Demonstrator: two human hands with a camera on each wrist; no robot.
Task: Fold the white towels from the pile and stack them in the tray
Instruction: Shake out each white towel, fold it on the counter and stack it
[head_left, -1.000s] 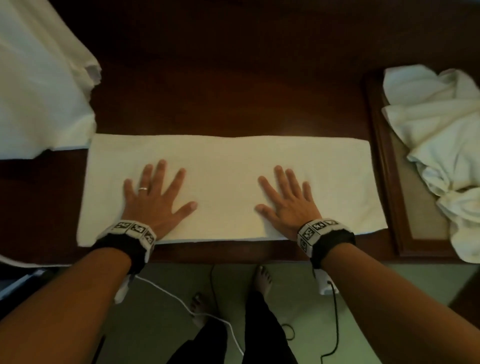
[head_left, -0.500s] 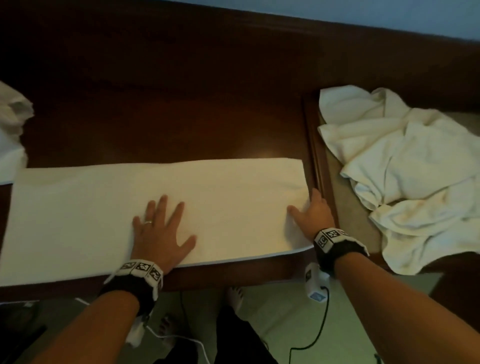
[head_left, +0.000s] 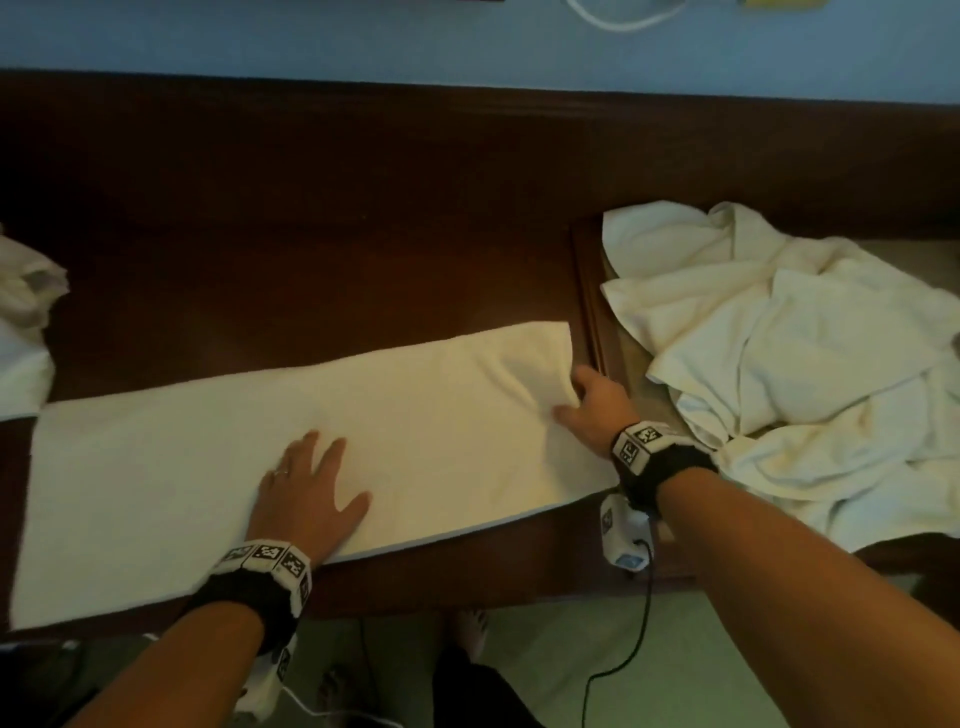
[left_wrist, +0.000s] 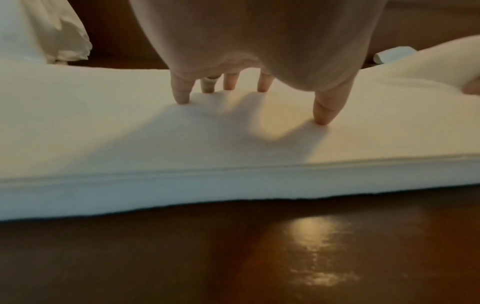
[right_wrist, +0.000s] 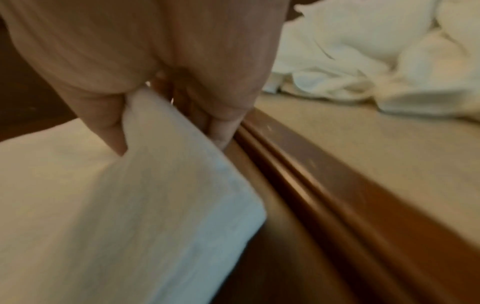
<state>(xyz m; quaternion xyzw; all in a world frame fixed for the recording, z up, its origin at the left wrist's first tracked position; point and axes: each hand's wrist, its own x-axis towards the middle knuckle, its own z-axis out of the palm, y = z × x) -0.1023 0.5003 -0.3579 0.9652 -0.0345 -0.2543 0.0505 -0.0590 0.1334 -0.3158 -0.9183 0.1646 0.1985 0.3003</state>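
Here the long white towel (head_left: 208, 483) lies folded into a strip on the dark wooden counter (head_left: 311, 234), running from under the left hand (head_left: 309, 493) out to the right hand (head_left: 592, 410). The left hand lies spread on the towel, palm down, straight fingers (left_wrist: 182, 90) and thumb touching the cloth near its near edge; a ring shows on one finger. The right hand pinches the towel's end: the thumb sits on top, the fingers go underneath, and the cloth there is lifted off the counter, with wrinkles running from the grip. Just beyond the right hand's knuckles stands the rim of the wooden tray (head_left: 587, 312), close to the raised towel end; I cannot tell whether they touch. Past that rim, further to the right of the right hand, a heap of crumpled white towels (head_left: 805, 374) lies in the tray and hangs over its near side. Well off to the left of the left hand sits more white cloth (head_left: 23, 332) at the counter's end.
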